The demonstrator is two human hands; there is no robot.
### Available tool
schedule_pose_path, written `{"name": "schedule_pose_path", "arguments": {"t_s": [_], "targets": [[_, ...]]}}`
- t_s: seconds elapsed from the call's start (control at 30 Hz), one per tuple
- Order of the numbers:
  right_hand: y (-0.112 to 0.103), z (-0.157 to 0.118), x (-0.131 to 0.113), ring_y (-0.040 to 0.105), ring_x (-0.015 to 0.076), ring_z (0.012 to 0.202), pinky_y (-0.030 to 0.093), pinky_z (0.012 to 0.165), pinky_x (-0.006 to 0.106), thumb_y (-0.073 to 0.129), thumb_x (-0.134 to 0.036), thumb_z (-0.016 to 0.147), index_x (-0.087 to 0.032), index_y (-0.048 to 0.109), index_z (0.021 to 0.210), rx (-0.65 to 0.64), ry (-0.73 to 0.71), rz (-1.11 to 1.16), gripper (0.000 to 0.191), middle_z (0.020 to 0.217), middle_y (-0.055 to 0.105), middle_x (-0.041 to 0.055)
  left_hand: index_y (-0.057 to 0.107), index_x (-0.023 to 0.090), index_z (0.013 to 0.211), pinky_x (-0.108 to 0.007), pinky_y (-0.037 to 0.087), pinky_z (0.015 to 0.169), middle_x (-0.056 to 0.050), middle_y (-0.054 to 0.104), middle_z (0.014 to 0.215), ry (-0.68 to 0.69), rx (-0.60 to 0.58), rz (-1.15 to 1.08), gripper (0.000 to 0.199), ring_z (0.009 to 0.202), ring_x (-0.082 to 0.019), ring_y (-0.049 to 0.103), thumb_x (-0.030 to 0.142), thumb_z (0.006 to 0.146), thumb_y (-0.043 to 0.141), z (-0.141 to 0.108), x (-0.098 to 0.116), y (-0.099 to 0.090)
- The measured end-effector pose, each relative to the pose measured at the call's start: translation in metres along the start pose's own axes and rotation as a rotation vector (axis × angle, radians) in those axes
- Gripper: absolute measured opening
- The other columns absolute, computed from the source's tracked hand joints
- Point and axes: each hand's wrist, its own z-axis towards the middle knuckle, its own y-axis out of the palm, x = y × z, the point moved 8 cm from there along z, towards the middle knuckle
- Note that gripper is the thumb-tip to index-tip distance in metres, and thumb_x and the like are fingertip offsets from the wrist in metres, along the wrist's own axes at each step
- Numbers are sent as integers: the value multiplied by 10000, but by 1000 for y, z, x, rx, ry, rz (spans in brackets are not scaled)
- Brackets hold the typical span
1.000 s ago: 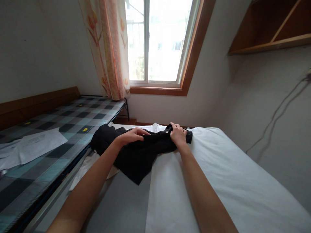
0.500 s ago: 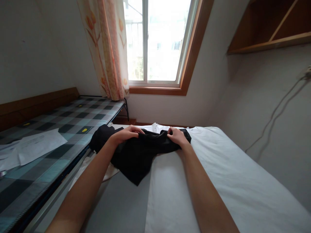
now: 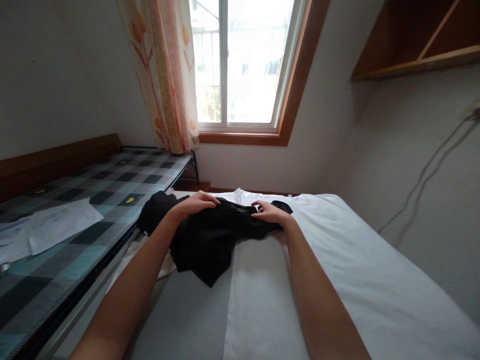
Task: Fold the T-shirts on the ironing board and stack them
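A black cloth garment (image 3: 210,240) lies bunched on the white-covered surface (image 3: 330,250), one pointed corner hanging toward me. My left hand (image 3: 198,202) is on its upper left part, fingers closed together on the fabric. Over the right part rests my right hand (image 3: 270,211), thumb and fingers apart, touching the cloth. Another dark bunched cloth (image 3: 155,210) is left of my left hand; whether it belongs to the same garment I cannot tell. Beige cloth (image 3: 167,267) shows beneath, partly hidden by my left forearm.
At the left stands a bed with a checked mattress (image 3: 93,185) and white papers (image 3: 63,222). A curtain (image 3: 168,75) hangs beside the window (image 3: 247,65). A wooden shelf (image 3: 423,62) and a cable (image 3: 423,177) are on the right wall.
My right hand has opened its fingers, and the fabric beneath it has sunk and shifted slightly left. My left hand has moved slightly left, still on the black garment.
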Motion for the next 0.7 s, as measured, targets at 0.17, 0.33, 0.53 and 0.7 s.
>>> {"name": "schedule_pose_path", "arguments": {"t_s": [0.17, 0.33, 0.53, 0.7], "targets": [[6, 0, -8, 618, 154, 676, 462, 611, 232, 527, -359, 876, -143, 719, 975, -111, -8, 54, 306, 790, 707, 48, 749, 140, 710, -271, 471, 666, -31, 688, 661, -45, 209, 158, 255, 693, -191, 614, 277, 608, 559, 2, -16, -35], [-5, 2, -9, 638, 188, 987, 481, 828, 259, 514, -88, 788, -185, 706, 1116, 97, -31, -132, 393, 1149, 686, 73, 748, 167, 704, -300, 473, 820, -36, 713, 737, 25, 124, 226, 219, 815, -216, 638, 284, 603, 592, 5, -14, -26], [6, 4, -2, 603, 255, 1091, 428, 916, 342, 620, -91, 704, -286, 704, 1134, 31, 39, -360, 479, 1127, 704, 52, 708, 149, 1079, -322, 480, 792, -60, 693, 893, 20, 37, 278, 591, 867, -244, 626, 473, 585, 741, -1, -8, -16], [-14, 0, -4, 585, 247, 1082, 378, 937, 370, 555, -145, 784, -232, 738, 988, 259, 116, -460, 288, 1067, 706, 84, 499, 206, 1373, -352, 449, 964, -109, 567, 1335, 55, 8, 196, 982, 1140, -289, 566, 365, 466, 841, -14, -4, -6]]}}
